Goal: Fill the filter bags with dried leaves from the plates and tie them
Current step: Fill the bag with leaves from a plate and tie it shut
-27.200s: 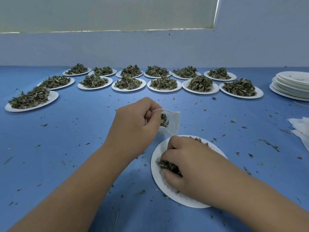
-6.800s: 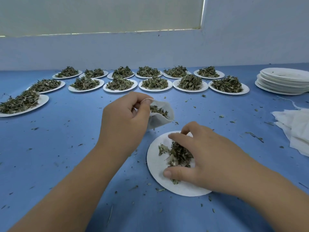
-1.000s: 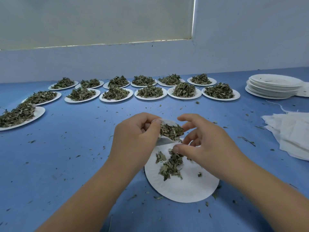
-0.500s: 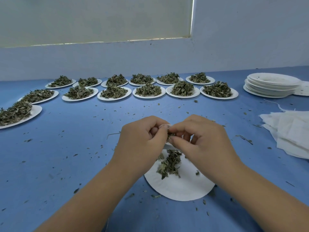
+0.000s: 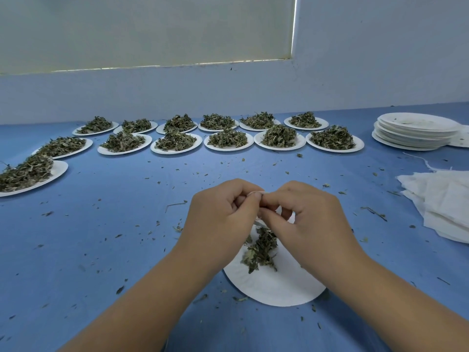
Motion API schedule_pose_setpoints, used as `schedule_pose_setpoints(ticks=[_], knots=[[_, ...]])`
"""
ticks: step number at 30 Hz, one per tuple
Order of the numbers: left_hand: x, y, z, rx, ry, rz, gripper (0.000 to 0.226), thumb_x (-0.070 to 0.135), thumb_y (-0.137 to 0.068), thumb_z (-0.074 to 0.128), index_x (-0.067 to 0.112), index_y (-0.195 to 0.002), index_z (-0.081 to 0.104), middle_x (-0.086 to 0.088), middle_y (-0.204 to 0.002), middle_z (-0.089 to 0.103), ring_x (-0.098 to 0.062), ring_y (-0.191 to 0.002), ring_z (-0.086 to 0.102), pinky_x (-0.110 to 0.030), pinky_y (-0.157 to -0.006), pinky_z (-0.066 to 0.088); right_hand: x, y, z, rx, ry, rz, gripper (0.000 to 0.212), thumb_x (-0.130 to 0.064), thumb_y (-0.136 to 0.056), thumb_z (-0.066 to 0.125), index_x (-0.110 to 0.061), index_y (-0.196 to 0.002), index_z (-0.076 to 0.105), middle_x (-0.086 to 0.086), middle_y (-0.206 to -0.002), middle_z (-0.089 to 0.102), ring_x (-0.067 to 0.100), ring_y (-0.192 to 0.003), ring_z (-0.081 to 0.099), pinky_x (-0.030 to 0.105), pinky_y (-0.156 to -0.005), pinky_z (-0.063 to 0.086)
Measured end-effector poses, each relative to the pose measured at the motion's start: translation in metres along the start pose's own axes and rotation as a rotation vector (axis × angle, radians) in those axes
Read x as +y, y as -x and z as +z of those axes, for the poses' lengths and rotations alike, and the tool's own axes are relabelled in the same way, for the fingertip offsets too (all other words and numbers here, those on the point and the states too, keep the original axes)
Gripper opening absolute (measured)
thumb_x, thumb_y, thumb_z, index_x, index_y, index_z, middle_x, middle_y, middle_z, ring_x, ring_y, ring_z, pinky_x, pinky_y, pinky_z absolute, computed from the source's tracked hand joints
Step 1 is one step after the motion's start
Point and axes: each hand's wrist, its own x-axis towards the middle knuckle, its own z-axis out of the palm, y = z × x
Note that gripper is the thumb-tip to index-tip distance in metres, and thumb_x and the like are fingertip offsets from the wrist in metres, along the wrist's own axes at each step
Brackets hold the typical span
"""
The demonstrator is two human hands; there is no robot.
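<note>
Both the left hand (image 5: 223, 214) and right hand (image 5: 307, 219) pinch the filter bag (image 5: 256, 192), held between them above the plate (image 5: 274, 288).

Plate (image 5: 274, 288) holding leaves (image 5: 261, 250) is lying before me; filled plates (image 5: 229, 149) are sitting behind it; plate stack (image 5: 411, 138) and filter bags (image 5: 441, 199) are lying right.

1. Soft, cool, even daylight fills the scene, and a thin bright strip glows under the window blind (image 5: 144, 31).
2. Shadows are faint (just a dim patch beneath the arms (image 5: 132, 301)) on the blue table (image 5: 101, 224).
3. The near white plate (image 5: 274, 288) is bright but keeps its tone.
4. Wide-angle bending curves the table's far edge and stretches the corners.
5. The centre is sharp, while the far plates (image 5: 229, 149) look slightly soft.
</note>
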Motion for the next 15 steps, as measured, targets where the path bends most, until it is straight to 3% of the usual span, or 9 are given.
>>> schedule_pose_setpoints(ticks=[3,7,11,15], knots=[[-0.0004,-0.0020,-0.0012,0.034,0.042,-0.021,0.021,0.016,-0.088,0.063,0.031,-0.077,0.073,0.002,-0.067,0.067,-0.013,-0.058,0.059,-0.016,-0.050,0.044,0.0009,0.0015,-0.0052,0.013,-0.023,-0.028,0.020,-0.017,-0.081,0.074,-0.032,-0.094,0.074,-0.020,-0.071,0.059,-0.003,-0.073,0.054,0.005,-0.066,0.037],[0.0003,-0.0025,-0.0025,0.050,0.076,-0.038,0.023,0.018,-0.088,0.064,0.034,-0.073,0.072,0.004,-0.066,0.067,-0.015,-0.060,0.059,-0.015,-0.051,0.043,0.0008,0.0016,-0.0080,0.063,-0.070,0.026,0.018,-0.019,-0.076,0.078,-0.033,-0.078,0.067,-0.020,-0.076,0.064,-0.007,-0.067,0.053,0.002,-0.062,0.035],[0.0020,0.0012,0.0022,0.018,0.060,-0.005,0.022,0.017,-0.087,0.065,0.033,-0.074,0.073,0.001,-0.067,0.067,-0.015,-0.060,0.058,-0.013,-0.051,0.043,0.0007,-0.0003,-0.0057,0.063,-0.034,0.039,0.012,-0.026,-0.074,0.079,-0.034,-0.071,0.070,-0.014,-0.069,0.060,0.004,-0.072,0.054,0.012,-0.062,0.037],[0.0028,0.0027,0.0038,0.024,0.051,0.008,0.022,0.016,-0.087,0.063,0.033,-0.075,0.072,0.001,-0.063,0.065,-0.002,-0.050,0.052,-0.008,-0.048,0.038,0.0005,0.0010,-0.0074,0.023,-0.032,0.034,0.011,-0.030,-0.080,0.074,-0.040,-0.084,0.076,-0.013,-0.068,0.064,0.006,-0.073,0.055,0.018,-0.066,0.040]])
